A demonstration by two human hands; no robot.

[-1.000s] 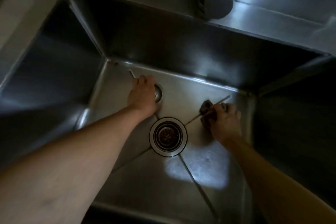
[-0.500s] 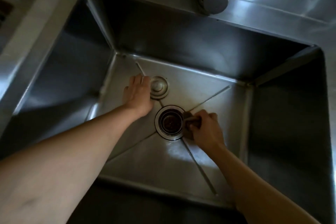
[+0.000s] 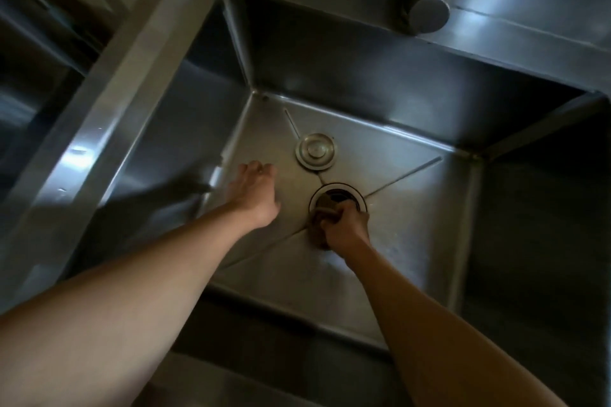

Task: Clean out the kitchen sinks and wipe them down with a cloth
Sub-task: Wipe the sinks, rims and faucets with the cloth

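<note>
I look down into a deep steel sink (image 3: 413, 195). My right hand (image 3: 347, 225) grips a dark brownish cloth (image 3: 322, 208) and presses it on the near left rim of the round drain (image 3: 347, 196). My left hand (image 3: 254, 192) lies flat on the sink floor left of the drain, fingers loosely extended, holding nothing. A round metal drain plug (image 3: 315, 151) rests on the floor just beyond the drain, apart from both hands.
A tap spout (image 3: 428, 15) hangs over the back rim. A steel divider (image 3: 109, 102) runs along the left, with a second dark basin (image 3: 29, 82) beyond it. The right wall of the sink is in deep shadow.
My right hand has slid the cloth from the right part of the floor leftward onto the drain. My left hand has pulled back from the plug, which now lies uncovered.
</note>
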